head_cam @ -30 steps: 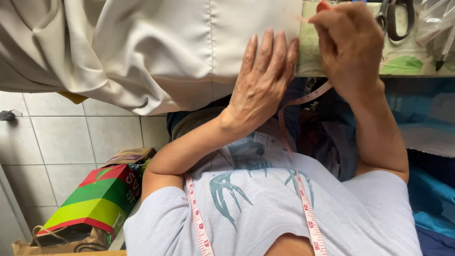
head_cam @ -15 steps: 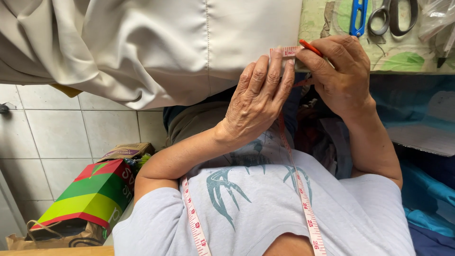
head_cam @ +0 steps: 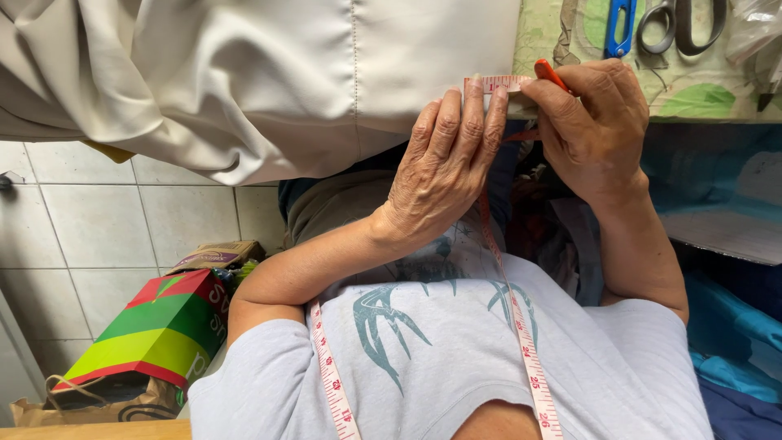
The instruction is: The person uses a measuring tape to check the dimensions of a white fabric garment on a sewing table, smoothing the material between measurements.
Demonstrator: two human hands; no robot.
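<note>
Cream fabric [head_cam: 261,73] hangs off the surface [head_cam: 570,41] edge. Just right of the fabric, my left hand [head_cam: 444,167] presses the tape [head_cam: 493,84] flat, fingers extended. My right hand [head_cam: 590,122], beside it, grips a red pencil [head_cam: 550,73] closed.

Green-patterned table [head_cam: 692,94] carries cream fabric [head_cam: 326,73], scissors [head_cam: 680,20] and blue snips [head_cam: 621,24].

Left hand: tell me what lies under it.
Under the left hand lie the edge of the cream fabric and the pink measuring tape, pressed flat. The tape's stretch beneath the fingers is covered.
</note>
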